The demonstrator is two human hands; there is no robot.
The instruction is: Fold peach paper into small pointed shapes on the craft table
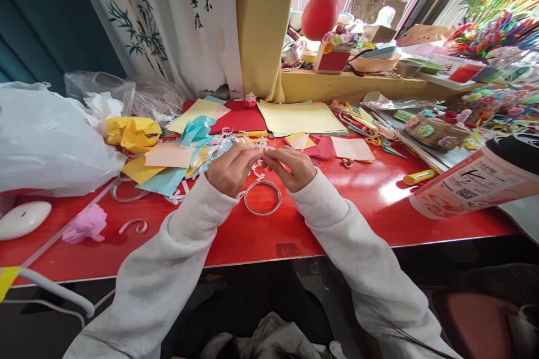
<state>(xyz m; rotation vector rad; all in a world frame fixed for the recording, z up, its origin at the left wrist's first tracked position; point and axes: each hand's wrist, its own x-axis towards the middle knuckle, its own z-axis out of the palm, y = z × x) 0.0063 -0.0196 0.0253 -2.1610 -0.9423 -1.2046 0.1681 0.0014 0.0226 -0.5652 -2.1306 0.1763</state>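
My left hand [233, 169] and my right hand [293, 166] meet at the fingertips above the red table [252, 241]. Both are closed in a pinch; whatever lies between the fingers is too small to make out. Just below them, a roll of narrow tape or paper strip [262, 198] lies as a ring on the table. Behind and left of my left hand is a heap of curled white and coloured paper strips [210, 151]. Pink and yellow paper squares [352, 148] lie beyond my right hand.
A white plastic bag [50, 140] and crumpled pink paper [86, 224] are at the left. At the right stand a large cup [471, 182] and a yellow glue stick [420, 176]. Pale yellow sheets [301, 118] lie at the back, near scissors and craft baskets.
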